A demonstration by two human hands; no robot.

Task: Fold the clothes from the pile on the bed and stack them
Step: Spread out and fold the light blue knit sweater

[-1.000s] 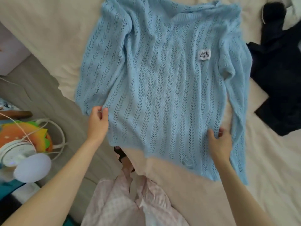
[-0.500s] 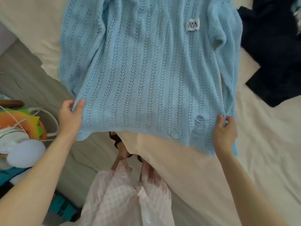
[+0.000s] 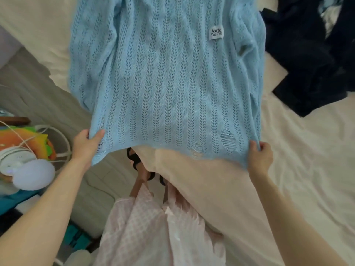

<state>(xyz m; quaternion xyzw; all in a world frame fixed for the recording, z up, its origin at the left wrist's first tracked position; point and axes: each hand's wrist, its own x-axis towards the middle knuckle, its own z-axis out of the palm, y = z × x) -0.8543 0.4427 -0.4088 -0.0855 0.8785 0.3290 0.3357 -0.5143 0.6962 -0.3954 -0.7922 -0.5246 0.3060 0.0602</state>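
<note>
A light blue open-knit sweater lies spread across the cream-sheeted bed, its body running toward 12 o'clock and its hem nearest the person. The left hand pinches the hem's corner at 9 o'clock, thumb on top of the knit and the other fingers curled beneath, so the fabric passes between them. The right hand grips the opposite hem corner at 3 o'clock, fingers closed around a bunched edge. The hem is stretched between the two hands, with frayed holes near the right corner. A white label sits on the sweater toward 1 o'clock. Dark navy clothes lie heaped on the bed at 2 o'clock, just beside the sweater's sleeve. A white fan stands off the bed at 9 o'clock.
</note>
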